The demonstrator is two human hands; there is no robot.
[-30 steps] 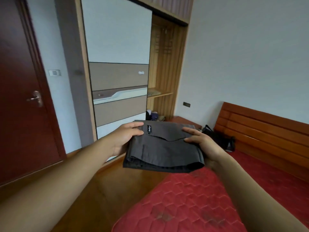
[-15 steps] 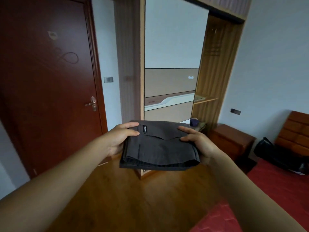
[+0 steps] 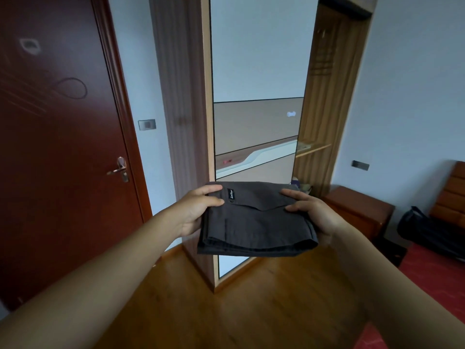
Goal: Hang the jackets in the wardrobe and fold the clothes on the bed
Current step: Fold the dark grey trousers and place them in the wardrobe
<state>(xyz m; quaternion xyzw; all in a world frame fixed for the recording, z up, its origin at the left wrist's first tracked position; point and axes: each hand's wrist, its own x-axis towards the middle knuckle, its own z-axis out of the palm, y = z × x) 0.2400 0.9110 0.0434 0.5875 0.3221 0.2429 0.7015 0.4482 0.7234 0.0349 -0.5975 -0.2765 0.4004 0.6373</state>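
Swinging off the red bed, the view now faces the wardrobe, while the folded dark grey cotton garment (image 3: pixel 256 220) stays level between both hands, its long axis running hand to hand. The left hand (image 3: pixel 198 210) and right hand (image 3: pixel 312 215) each grip an end, fingers curled round the soft, layered edges. The open wooden wardrobe bay (image 3: pixel 324 96) stands beyond the right hand, which is nearer it. The glossy sliding panel (image 3: pixel 256 71) lies straight ahead.

Both hands, left (image 3: pixel 195 210) and right (image 3: pixel 312 214), hold folded grey trousers (image 3: pixel 254 220) before the wardrobe (image 3: pixel 256 127).
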